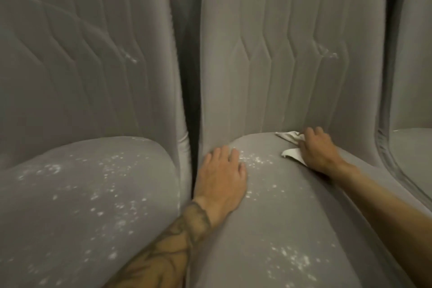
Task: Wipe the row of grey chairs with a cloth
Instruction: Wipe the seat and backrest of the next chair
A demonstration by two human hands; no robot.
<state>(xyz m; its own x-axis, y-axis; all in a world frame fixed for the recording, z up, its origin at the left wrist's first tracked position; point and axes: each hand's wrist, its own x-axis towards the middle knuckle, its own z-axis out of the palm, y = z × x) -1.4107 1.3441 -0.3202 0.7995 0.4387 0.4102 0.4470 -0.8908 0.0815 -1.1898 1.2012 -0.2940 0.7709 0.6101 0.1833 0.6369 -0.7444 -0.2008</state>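
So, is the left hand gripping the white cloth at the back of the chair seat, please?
Not quite: in the head view the right hand grips the white cloth at the back of the chair seat; the left hand lies flat.

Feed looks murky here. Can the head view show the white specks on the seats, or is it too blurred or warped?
Head view: dim, flat light, no glare; soft overall, yet the white specks on both seats show clearly; wide-angle lens bows the chair backs near the edges; right hand on the cloth looks slightly smeared.
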